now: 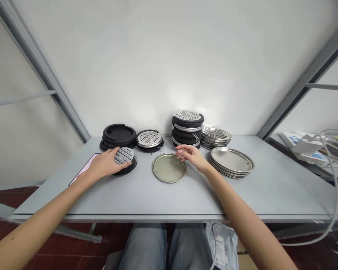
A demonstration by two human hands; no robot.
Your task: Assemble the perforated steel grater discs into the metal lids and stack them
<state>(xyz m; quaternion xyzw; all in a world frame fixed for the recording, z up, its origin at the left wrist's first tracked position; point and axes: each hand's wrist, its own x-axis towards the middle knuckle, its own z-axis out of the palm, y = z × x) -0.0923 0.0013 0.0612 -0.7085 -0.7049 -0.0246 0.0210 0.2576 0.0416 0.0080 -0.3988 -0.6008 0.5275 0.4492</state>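
My left hand [104, 163] is closed around the edge of a round perforated metal disc [124, 155], thumb at the near side and fingers at the far side. The disc is just over a black round base [126, 170]; whether they touch is hard to tell. My right hand [192, 156] hovers by the far right rim of a shallow round metal lid [169, 170] that lies flat on the table. Its fingers are loosely bent and apart, with nothing visible between them.
Behind are black round trays [119, 133], a black-rimmed perforated disc [149, 138], and a tall stack of black holders and discs [187, 127]. To the right stand stacked perforated discs [216, 135] and stacked metal lids [231, 161]. A phone [84, 168] lies left; a white cable [336, 195] hangs right.
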